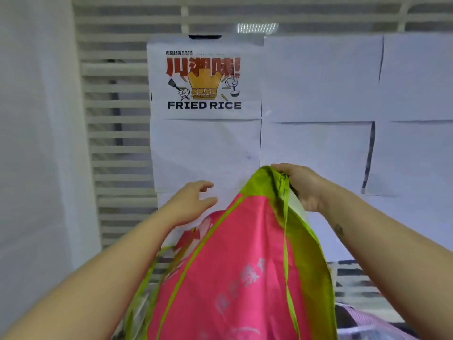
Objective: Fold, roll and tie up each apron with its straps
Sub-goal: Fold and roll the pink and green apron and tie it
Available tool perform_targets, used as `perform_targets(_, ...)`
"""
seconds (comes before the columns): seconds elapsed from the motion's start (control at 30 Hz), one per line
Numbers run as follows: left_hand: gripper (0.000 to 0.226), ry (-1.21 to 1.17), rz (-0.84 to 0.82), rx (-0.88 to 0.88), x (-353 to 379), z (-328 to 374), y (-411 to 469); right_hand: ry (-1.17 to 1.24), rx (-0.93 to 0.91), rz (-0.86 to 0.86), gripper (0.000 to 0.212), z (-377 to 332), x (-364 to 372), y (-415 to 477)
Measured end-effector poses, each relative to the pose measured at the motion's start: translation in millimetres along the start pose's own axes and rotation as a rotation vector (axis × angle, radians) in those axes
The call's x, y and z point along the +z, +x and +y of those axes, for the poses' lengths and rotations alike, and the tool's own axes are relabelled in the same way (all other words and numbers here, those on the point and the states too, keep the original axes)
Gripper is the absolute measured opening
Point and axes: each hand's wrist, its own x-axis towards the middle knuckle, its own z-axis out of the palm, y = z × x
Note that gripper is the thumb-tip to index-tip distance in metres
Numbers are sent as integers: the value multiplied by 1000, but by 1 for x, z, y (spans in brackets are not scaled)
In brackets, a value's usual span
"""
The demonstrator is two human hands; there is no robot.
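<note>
The right hand [304,186] gripped the bunched green top of the pink apron [232,266], held up in front of the person. The left hand [193,202] hovered at the apron's upper left, fingers loosely spread, holding nothing. A fried-rice poster [204,82] hung behind.

A single view, from a camera worn on the person's head, faces forward and nearly level at a wall. The poster [204,82] stands upright, left of centre in the upper half. The wall is near: sheets [318,79] right of and below the poster fill much of the frame. Both forearms enter from the bottom corners. The left hand [193,200] is below the poster, the right hand [301,185] below and right of it, gripping the apron [232,266], which hangs nearest the lens. Slats [117,143] left of the poster bow from the wide angle.
</note>
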Motion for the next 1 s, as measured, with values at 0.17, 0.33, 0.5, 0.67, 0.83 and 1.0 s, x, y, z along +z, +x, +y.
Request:
perform_targets(0.17, 82, -379, -396, -71, 32, -8, -56, 133, 32, -25, 42, 21, -9, 14)
perform_targets(0.33, 117, -379, -502, -105, 64, -19, -75, 17, 7, -150, 17, 20, -2, 8)
perform_targets(0.5, 116, -403, -409, -12, 85, -15, -72, -127, -61, -237, 18, 24, 7, 1)
perform_targets(0.67, 109, -543, -413, -9, 83, -9, -68, -54, -143, -237, 35, 20, 11, -7)
perform_targets(0.83, 74, -845, -560, -59, 94, 2, -72, -1, -135, -260, 35, 20, 11, -16)
perform_targets(1.0, 62, -975, -622, -60, 104, 31, -73, 12, -178, -215, 33, 21, 10, -15)
